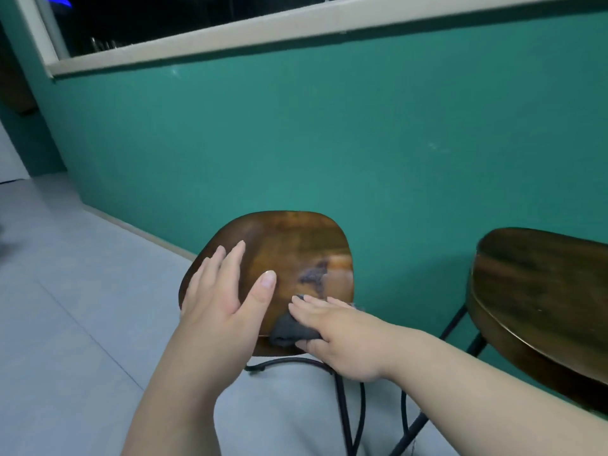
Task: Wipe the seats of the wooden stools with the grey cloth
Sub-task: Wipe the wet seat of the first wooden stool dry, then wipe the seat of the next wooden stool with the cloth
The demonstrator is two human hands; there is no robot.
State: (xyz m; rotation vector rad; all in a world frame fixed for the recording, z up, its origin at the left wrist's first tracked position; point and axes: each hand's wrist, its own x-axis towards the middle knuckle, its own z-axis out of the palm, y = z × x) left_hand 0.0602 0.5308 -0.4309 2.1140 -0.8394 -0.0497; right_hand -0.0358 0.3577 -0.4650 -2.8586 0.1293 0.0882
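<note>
While the open left hand (217,301) steadies the stool seat (289,245), the flat right hand (339,337) presses the grey cloth (289,329), seemingly mid-wipe; next, sweep across.

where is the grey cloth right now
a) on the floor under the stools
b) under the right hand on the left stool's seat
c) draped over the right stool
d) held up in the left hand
B: the grey cloth lies bunched beneath the straight fingers of the right hand, at the near edge of the left stool's seat.
</note>
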